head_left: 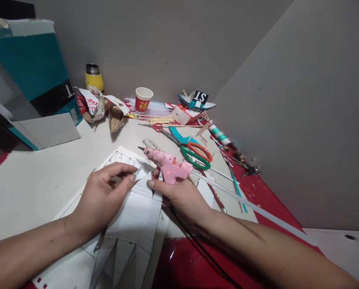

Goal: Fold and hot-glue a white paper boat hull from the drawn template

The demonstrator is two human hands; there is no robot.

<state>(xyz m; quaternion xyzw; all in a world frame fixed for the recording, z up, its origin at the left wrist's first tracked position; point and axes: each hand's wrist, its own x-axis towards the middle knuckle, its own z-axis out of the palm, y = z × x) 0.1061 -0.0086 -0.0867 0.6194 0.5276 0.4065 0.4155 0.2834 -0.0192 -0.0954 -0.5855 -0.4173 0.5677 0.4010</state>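
In my right hand [182,196] is a pink hot glue gun [171,164], its dark nozzle pointing to the upper left. A long clear glue stick [251,204] sticks out of its back, and a black cord hangs below. The thumb of that hand also rests at the edge of a folded white paper model [134,216]. My left hand [110,188] pinches a small white paper flap [143,170] at the model's top end. Under the model lies a sheet with a drawn pattern [119,156].
Scissors with green and orange handles [195,156] lie beyond the glue gun, near a ruler [151,143]. A red paper cup [143,100], a yellow jar [93,78] and paper scraps line the wall. A large teal box [37,64] stands at left. A glue tube [220,134] lies right.
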